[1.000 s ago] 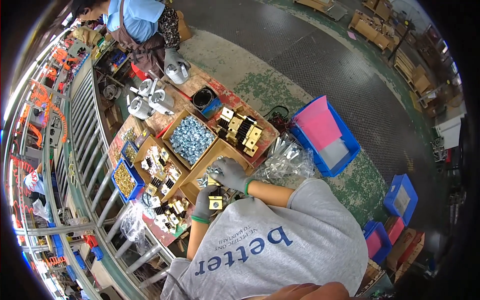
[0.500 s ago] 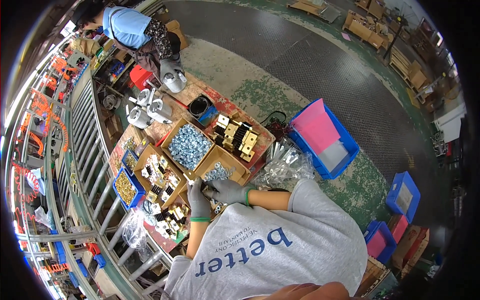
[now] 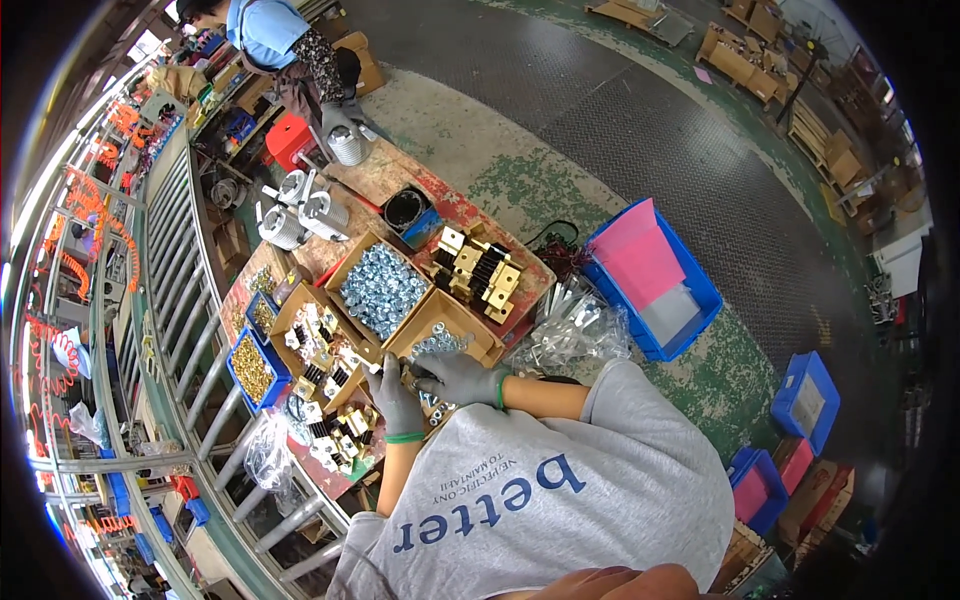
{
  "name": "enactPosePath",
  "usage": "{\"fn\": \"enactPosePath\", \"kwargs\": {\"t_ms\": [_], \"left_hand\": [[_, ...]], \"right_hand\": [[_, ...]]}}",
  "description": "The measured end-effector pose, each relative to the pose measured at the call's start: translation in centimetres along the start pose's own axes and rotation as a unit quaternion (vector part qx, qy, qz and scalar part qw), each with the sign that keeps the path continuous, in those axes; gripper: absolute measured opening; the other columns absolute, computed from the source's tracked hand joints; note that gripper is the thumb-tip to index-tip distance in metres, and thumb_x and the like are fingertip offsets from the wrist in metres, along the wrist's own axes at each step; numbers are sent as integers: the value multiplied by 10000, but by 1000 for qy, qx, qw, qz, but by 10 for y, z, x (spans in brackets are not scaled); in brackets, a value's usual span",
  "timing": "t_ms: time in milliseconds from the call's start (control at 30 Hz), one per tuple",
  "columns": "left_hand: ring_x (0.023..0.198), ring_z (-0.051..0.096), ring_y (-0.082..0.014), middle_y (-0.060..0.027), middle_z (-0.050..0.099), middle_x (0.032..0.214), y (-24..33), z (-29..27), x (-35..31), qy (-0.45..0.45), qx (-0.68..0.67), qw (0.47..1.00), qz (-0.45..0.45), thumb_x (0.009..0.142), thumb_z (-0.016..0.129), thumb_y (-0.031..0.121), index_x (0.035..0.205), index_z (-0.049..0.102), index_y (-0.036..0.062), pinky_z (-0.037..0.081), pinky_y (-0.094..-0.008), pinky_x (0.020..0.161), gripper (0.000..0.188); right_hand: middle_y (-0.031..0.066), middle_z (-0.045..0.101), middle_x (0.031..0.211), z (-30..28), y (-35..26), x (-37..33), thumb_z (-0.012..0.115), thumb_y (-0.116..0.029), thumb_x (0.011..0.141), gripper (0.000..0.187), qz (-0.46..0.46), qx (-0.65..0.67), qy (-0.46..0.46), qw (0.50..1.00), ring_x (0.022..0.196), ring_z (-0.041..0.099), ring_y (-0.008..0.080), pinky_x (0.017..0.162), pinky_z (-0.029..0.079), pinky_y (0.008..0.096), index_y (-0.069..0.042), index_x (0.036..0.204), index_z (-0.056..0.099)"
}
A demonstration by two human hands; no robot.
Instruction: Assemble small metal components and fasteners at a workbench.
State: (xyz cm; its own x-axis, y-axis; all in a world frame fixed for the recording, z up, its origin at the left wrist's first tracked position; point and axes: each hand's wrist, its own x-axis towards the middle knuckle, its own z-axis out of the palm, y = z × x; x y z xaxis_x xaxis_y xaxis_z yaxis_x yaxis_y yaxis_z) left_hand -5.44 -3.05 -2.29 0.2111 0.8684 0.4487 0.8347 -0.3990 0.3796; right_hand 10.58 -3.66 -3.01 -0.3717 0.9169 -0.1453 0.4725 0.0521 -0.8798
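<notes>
Both my hands wear grey gloves with green cuffs and meet over the near end of the workbench. My left hand (image 3: 398,402) is closed, its fingertips around a small part with a pale end showing; its kind is hidden. Close beside it, my right hand (image 3: 458,379) is bent in with fingers closed at the same spot, and what they grip cannot be made out. Just beyond is a cardboard box (image 3: 478,338) with several silvery nuts or washers (image 3: 438,340). Left of my hands, an open box (image 3: 289,318) holds brass-and-black parts, and more such parts (image 3: 342,437) lie nearby.
A cardboard box of silvery fasteners (image 3: 382,291), a blue bin of brass pieces (image 3: 250,370) and stacked brass blocks (image 3: 478,270) share the bench. Clear plastic bags (image 3: 575,325) and a blue crate (image 3: 668,350) lie right. Across the bench, a person (image 3: 275,40) handles a ribbed metal cylinder (image 3: 347,146).
The view has shifted slightly. My left fingers have moved a little apart from my right ones, and my right hand has turned slightly. The other person leans a bit differently over the cylinder.
</notes>
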Motion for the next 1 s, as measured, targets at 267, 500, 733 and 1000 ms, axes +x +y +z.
{"fn": "enactPosePath", "kwargs": {"t_ms": [267, 500, 733, 1000], "left_hand": [[1082, 601, -314, -262, 502, 1306, 2, 9, 1, 7, -276, 926, -257, 918, 564, 20, 1289, 559, -20, 506, -342, 902, 373], [850, 593, -125, -64, 600, 1009, 35, -6, 19, 67, -515, 759, -393, 987, 561, 200, 1310, 445, 6, 496, -265, 701, 394], [770, 582, -111, -43, 606, 886, 36, -5, 18, 67, -496, 776, -383, 981, 552, 193, 1340, 420, 4, 467, -239, 628, 426], [797, 553, -91, -52, 586, 1022, 18, 10, 6, 48, -369, 887, -272, 975, 562, 140, 1343, 434, -32, 470, -231, 691, 426]], "right_hand": [[178, 641, 983, -8, -6, 2, 583, -381, 924, 370, 2, 25, -1, 1000, 931, 635, 360, 813, 500, 438, -45, 1078, 563], [174, 658, 992, -20, -18, -3, 588, -389, 931, 384, 36, 30, 12, 999, 942, 642, 350, 835, 499, 439, -52, 1117, 582], [181, 676, 989, -1, 1, 0, 581, -431, 936, 415, -179, -11, 138, 974, 929, 661, 363, 804, 510, 456, -50, 1099, 590], [185, 680, 968, -4, -2, 1, 562, -437, 943, 404, -49, -47, -2, 998, 927, 661, 365, 814, 512, 458, -73, 1117, 584]]}}
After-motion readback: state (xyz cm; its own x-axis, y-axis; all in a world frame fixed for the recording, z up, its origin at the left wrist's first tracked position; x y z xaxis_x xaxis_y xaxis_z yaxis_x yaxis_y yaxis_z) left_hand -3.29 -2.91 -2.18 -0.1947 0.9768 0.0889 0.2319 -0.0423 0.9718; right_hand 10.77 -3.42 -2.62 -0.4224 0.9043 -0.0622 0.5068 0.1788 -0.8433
